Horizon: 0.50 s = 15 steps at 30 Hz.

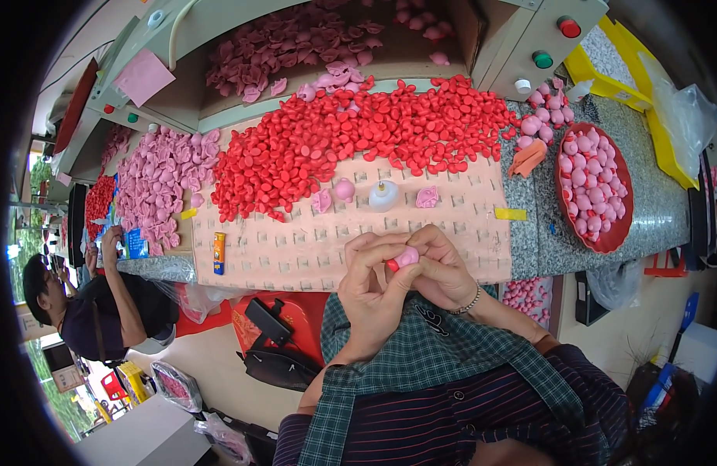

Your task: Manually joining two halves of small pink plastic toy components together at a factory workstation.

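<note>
We pinch a pink piece [407, 256] with a red piece [393, 266] at its edge, both hands [409, 273] clamped on them just above the surface [296, 248]. Pressing them squarely together seems wise, thumbs steady.

Bright, even daylight, soft shadows; sharp centre, fisheye bending and black vignette at edges

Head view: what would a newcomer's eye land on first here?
First, the broad heap of small red moulded pieces spread across the back of the pale perforated work mat. Next, near the front edge, both hands, left hand and right hand, pinch one small pink rounded piece between them. At right sits a round red tray full of pink pieces.
</note>
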Motion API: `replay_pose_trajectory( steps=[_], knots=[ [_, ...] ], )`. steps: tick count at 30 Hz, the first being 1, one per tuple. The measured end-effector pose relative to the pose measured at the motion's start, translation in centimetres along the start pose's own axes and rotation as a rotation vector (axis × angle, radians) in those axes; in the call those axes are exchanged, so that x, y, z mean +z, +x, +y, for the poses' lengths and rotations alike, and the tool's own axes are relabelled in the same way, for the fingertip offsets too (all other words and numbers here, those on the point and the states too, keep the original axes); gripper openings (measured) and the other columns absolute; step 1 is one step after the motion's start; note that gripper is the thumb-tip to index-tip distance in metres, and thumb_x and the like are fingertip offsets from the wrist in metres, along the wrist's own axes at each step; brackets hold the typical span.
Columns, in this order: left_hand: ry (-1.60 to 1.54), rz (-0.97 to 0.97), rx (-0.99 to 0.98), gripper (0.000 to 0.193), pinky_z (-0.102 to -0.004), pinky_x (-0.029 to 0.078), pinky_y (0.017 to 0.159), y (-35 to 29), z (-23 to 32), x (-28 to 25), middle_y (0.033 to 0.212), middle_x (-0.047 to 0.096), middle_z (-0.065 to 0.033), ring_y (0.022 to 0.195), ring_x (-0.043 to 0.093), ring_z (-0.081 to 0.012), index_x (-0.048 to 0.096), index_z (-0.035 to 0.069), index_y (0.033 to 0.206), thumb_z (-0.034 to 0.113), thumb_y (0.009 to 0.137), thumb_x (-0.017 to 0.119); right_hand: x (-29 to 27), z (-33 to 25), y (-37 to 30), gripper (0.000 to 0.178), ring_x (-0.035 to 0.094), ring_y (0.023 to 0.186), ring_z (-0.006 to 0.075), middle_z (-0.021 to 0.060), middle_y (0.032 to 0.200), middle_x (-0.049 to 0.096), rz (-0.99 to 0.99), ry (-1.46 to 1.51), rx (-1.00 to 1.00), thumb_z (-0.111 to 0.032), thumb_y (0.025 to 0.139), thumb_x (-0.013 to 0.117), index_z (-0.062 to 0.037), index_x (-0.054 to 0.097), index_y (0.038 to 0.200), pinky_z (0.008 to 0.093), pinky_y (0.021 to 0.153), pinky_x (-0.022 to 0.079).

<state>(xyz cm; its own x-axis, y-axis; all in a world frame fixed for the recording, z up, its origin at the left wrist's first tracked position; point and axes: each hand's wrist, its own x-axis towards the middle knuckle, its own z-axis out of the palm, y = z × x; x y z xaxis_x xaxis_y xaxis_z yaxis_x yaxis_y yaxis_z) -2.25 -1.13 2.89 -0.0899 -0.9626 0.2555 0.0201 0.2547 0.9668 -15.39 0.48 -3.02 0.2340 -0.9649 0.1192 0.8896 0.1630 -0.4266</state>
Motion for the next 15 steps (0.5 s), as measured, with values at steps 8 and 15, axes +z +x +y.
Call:
replay_pose_trajectory(
  steps=[8,15],
  knots=[
    [0.092,-0.052,0.128,0.024,-0.0368,0.041,0.101,-0.2,-0.3,-0.4,0.114,0.068,-0.0128,0.115,0.05,-0.0228,0.064,0.003,0.102,-0.003,0.082,0.075,0.7,0.0,0.3,0.022,0.059,0.111,0.0162,0.006,0.115,0.063,0.048,0.068,0.069,-0.007,0.098,0.059,-0.0131,0.055,0.118,0.0366,0.096,0.048],
    [0.02,-0.074,0.108,0.024,-0.0351,0.043,0.098,-0.1,-1.4,-0.8,0.116,0.066,-0.013,0.114,0.051,-0.0221,0.064,0.003,0.102,-0.004,0.082,0.074,0.6,0.4,-0.1,0.02,0.062,0.106,0.0225,0.0099,0.113,0.062,0.109,-0.094,0.017,-0.008,0.1,0.055,-0.0124,0.054,0.119,0.0416,0.092,0.052]
  ],
)
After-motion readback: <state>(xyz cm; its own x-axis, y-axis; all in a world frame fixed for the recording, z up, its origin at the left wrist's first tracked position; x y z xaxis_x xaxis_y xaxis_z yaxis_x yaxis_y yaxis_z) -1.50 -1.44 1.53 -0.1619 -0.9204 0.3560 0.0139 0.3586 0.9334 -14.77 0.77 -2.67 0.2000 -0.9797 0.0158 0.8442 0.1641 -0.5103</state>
